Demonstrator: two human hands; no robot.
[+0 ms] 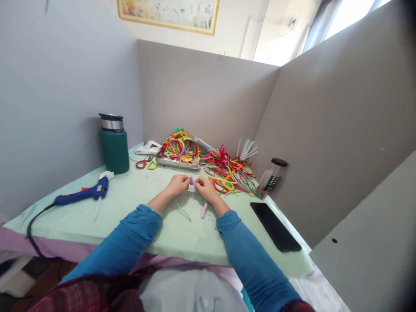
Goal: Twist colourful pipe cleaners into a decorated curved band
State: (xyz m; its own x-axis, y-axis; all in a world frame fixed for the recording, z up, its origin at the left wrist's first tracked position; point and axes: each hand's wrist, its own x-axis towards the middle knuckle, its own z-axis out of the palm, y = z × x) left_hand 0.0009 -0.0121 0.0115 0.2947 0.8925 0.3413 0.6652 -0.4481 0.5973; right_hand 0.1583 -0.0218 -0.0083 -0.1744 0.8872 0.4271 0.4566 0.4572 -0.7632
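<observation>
Near the middle of the table, my left hand (179,184) and my right hand (204,187) are close together, fingers closed on a small purple strip (193,182) between them. The strip looks like fuzzy pipe cleaner; its lower part is partly hidden by the fingers. Just below my right hand, a pale pink piece (204,210) with a green end lies on the table. A thin grey wire (184,212) rests on the cloth between my forearms.
Behind the hands stand a metal tray (177,164) of coloured rings and a pile of pipe cleaners (227,169). A blue glue gun (82,194) and green bottle (114,147) are at left. A black phone (275,226) and clear container (273,175) are at right.
</observation>
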